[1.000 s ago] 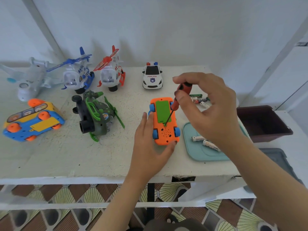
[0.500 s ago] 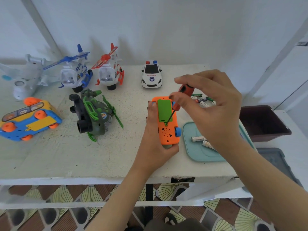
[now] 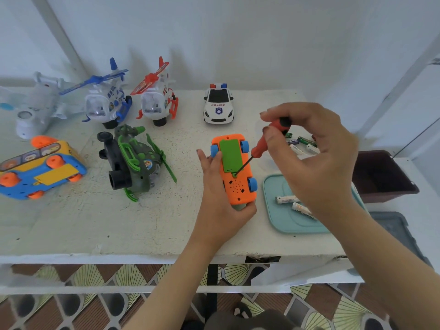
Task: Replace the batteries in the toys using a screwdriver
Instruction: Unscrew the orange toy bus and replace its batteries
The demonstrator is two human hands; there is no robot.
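Holding the orange car (image 3: 238, 189) belly-up near the front edge of the surface (image 3: 95, 222), the left hand (image 3: 221, 203) grips it from the left, thumb curled round its near end. Right hand (image 3: 316, 167) pinches the screwdriver (image 3: 264, 144) handle between thumb and fingertips. The shaft slants down-left, tip at the near end of the green cover (image 3: 229, 154), which sits in place on the underside. Tray (image 3: 273, 217) lies just right of the orange car with two batteries (image 3: 287, 199) on it, partly behind the right hand. Loose batteries (image 3: 301, 142) lie further back. Police car (image 3: 217, 103), red helicopter (image 3: 154, 98) and blue helicopter (image 3: 107, 101) stand at the back. Green helicopter (image 3: 133, 163) lies on its side, bus (image 3: 40, 167) wheels-up at left. Brown bin (image 3: 381, 177) sits right of the tray.
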